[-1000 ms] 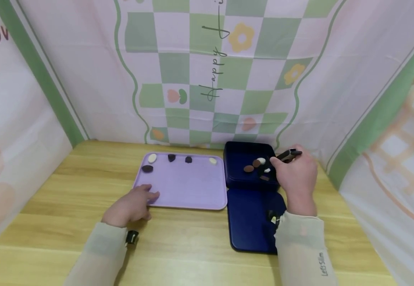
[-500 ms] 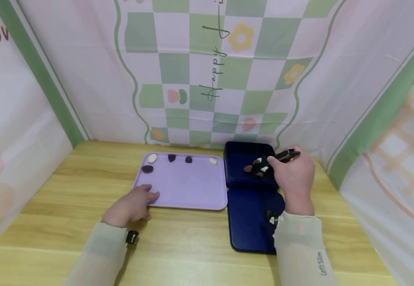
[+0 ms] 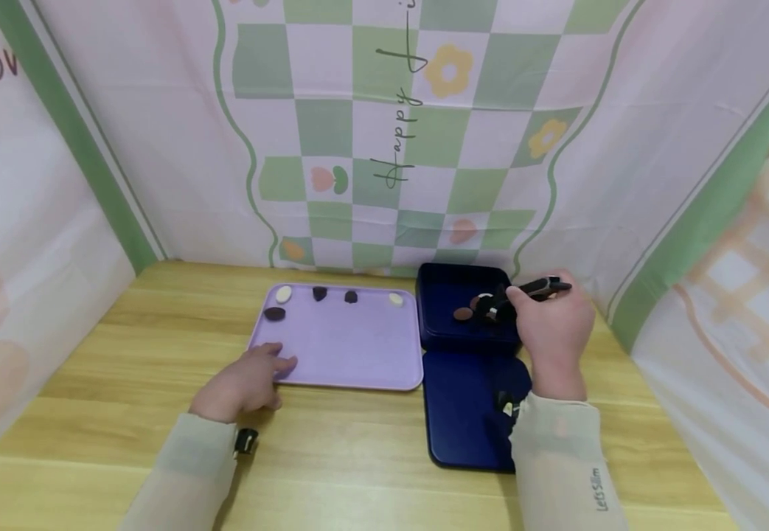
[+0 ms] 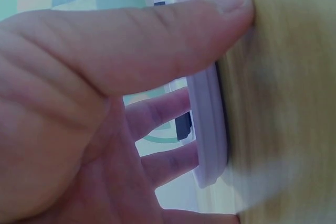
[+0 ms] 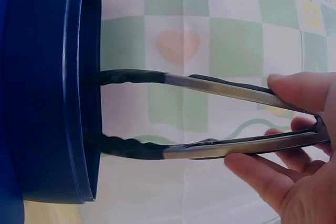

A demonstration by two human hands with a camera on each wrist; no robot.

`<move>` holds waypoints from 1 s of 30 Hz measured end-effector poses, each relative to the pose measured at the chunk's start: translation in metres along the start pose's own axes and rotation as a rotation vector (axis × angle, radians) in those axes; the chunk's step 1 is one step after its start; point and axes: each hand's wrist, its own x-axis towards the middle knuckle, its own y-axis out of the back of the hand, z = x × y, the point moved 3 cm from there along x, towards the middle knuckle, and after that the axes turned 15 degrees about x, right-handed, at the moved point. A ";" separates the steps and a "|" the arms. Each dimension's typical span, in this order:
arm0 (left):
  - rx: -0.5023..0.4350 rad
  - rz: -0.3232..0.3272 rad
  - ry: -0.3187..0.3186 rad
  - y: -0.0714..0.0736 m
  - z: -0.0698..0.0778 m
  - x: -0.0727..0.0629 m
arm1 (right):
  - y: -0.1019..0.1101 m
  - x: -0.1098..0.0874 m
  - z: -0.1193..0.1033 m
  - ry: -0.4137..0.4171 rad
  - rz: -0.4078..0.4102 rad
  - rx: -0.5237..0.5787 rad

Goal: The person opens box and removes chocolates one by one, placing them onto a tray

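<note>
My right hand (image 3: 557,332) grips a pair of tongs (image 5: 226,87) with black tips and metal arms. In the right wrist view their two arms stand apart, and the tips reach down inside the dark blue box (image 5: 44,87). Brown, white and dark pieces that look like chocolates lie in that box; a brown oval piece (image 3: 463,314) shows beside the tips, which cover others. My left hand (image 3: 245,380) rests at the near left corner of the lilac tray (image 3: 344,354), fingers on its edge and thumb outside it in the left wrist view.
Along the tray's far side lie white ovals (image 3: 395,300) and dark pieces (image 3: 319,293), with a dark oval (image 3: 274,314) at the left. A dark blue lid (image 3: 467,413) lies in front of the box, partly under the right sleeve. A patterned cloth (image 3: 384,147) hangs behind the wooden table (image 3: 331,457).
The tongs' tips went leftward among the pieces in the box, then shifted slightly back to the right with my right hand. My left hand and the tray have stayed put.
</note>
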 end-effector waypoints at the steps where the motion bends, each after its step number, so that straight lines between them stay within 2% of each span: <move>1: 0.000 -0.001 0.001 0.000 0.000 0.000 | 0.002 0.000 0.000 -0.018 0.014 0.015; 7: -0.003 -0.006 0.007 -0.001 0.000 0.001 | 0.010 0.003 0.002 -0.089 0.124 0.178; 9: 0.000 -0.006 0.006 -0.001 0.000 0.001 | 0.012 0.005 0.003 -0.108 0.153 0.276; 15: 0.004 -0.008 0.002 -0.002 -0.001 0.002 | 0.011 0.009 0.007 -0.260 0.210 0.876; 16: 0.006 -0.009 0.001 -0.002 -0.001 0.002 | 0.010 0.009 0.007 -0.287 0.215 0.955; 18: 0.012 -0.012 0.000 -0.002 -0.002 0.003 | 0.009 0.009 0.006 -0.329 0.218 1.036; 21: 0.014 -0.018 0.005 -0.003 -0.002 0.004 | 0.006 0.007 0.003 -0.361 0.211 1.111; 23: 0.013 -0.017 0.004 -0.003 -0.002 0.004 | 0.004 0.004 -0.002 -0.347 0.200 1.103; 26: 0.011 -0.014 0.008 -0.003 -0.002 0.005 | -0.001 -0.003 -0.013 -0.271 0.166 1.043; 30: 0.000 -0.020 0.018 -0.003 0.000 0.006 | -0.013 -0.018 -0.031 -0.126 0.094 0.958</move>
